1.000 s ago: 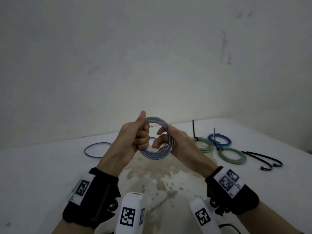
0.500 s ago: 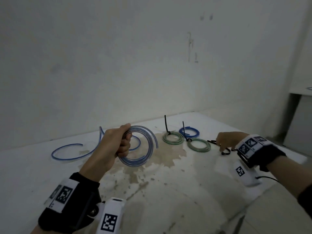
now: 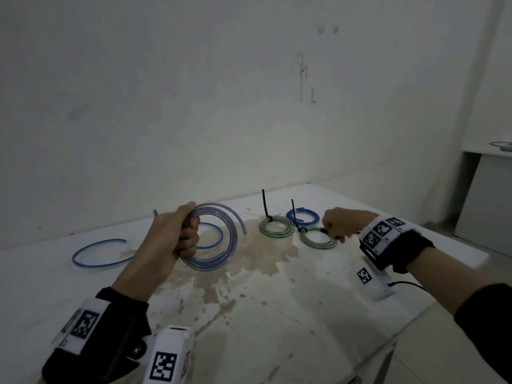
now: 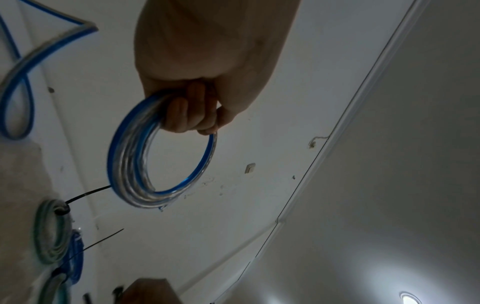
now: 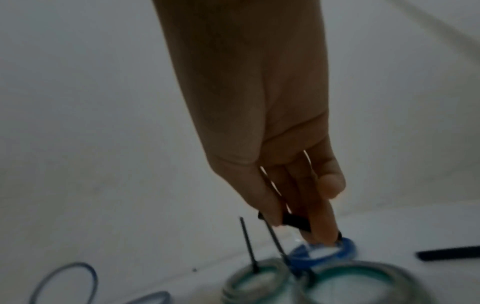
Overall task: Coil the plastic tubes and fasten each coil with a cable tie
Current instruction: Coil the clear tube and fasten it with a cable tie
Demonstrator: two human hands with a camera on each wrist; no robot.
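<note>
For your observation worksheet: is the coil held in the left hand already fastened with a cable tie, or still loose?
Still loose. The clear-blue coil carries no tie, and one free end springs outward; only the left hand keeps it wound.

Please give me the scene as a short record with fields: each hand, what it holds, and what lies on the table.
left hand: grips the clear-blue coil, held above the table; its outer end springs loose
coil tie: none visible on it
right hand: pinches a black cable tie near the green coils
tied coils on table: two green, one blue
loose tube: blue tube on the left side of the table
surface: brown stain in the middle
</note>
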